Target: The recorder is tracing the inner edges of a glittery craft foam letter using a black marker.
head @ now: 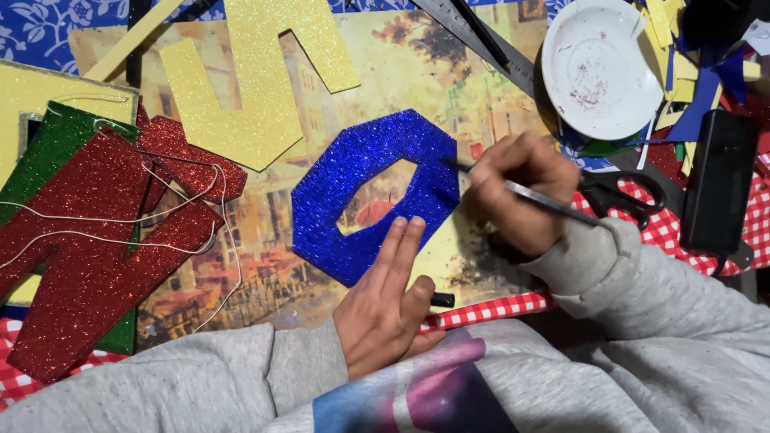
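The blue glitter letter, an angular ring with a cut-out centre, lies flat on a painted picture board on the counter. Left hand: fingers extended and spread flat, fingertips pressing the letter's lower edge; nothing grasped. Right hand: grip closed around a thin metal tool, its tip touching the letter's right edge. Black-handled scissors lie just beside the right hand.

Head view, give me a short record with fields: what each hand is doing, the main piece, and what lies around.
Left hand: fingers flat on blue glitter ring's lower edge
Right hand: holds thin metal tool, tip at ring's right side
Main piece: blue glitter ring, hollow centre
Left side: red glitter shapes with white string
Top: yellow glitter letter
Right side: white plate, black scissors
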